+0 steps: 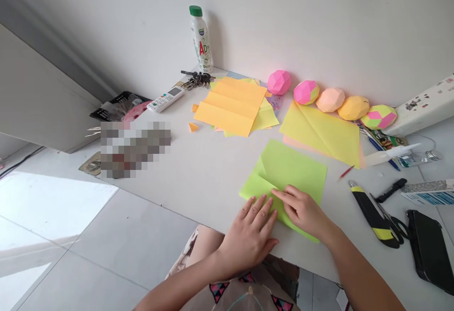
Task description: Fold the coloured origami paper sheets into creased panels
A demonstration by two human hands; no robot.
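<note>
A light green sheet of paper [298,164] lies at the table's front edge, its near-left part folded over with a raised edge. My left hand [253,228] rests on that folded part, fingers spread and flat. With the index finger stretched out, my right hand [301,209] presses at the fold's edge; its other fingers are curled under, and I see nothing held in them. Behind the green sheet lies a creased yellow sheet [326,131] over a peach one. Farther left is a stack of orange and yellow paper [230,105] with crease lines.
Several faceted paper balls [329,100] line the wall. At right lie a utility knife [374,216], scissors [393,223], a black phone-like device [431,249] and a red pencil stub [346,172]. A bottle [201,41], keys [198,80] and a remote [166,99] are at the back left.
</note>
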